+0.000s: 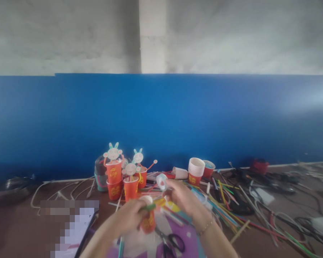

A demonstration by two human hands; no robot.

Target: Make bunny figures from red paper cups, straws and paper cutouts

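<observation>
My left hand (131, 213) is closed around a red paper cup (148, 224) with yellow print, held upright over the work mat. A short green strip (149, 207) shows at the same fingers; blur hides exactly what it is. In my right hand (181, 197), a roll of clear tape (162, 182) is pinched at the fingertips, a little beyond and to the right of the cup. Black-handled scissors (169, 243) lie below the cup on a purple and pale sheet (188, 234).
Red cups with paper rabbit figures (130, 186) stand at back left. A stack of paper cups (196, 171) is at back right. Coloured sticks (226, 211) and cables (282, 229) spread rightward. A tablet-like screen (76, 229), partly pixelated, lies at left. A blue panel (161, 118) closes the back.
</observation>
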